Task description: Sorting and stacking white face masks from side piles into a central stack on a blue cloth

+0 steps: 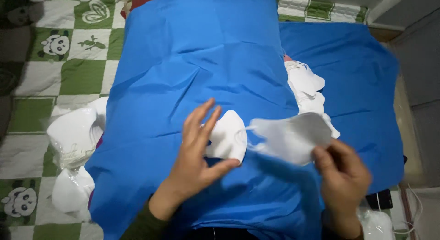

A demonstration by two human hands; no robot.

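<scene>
My left hand (pixel 195 160) rests flat on a white folded face mask (pixel 229 137) that lies on a blue cloth (pixel 201 61), fingers spread, thumb under the mask's lower edge. My right hand (pixel 343 176) pinches the lower right edge of a second white mask (pixel 293 137), blurred and lifted just above the cloth. A thin ear loop runs between the two masks.
A pile of white masks (pixel 305 86) lies on the blue cloth at the right. Clear bags of white masks (pixel 73 134) sit at the left on a green and white checked quilt (pixel 68 61) with panda prints. A black object (pixel 379 198) and white cable lie at the lower right.
</scene>
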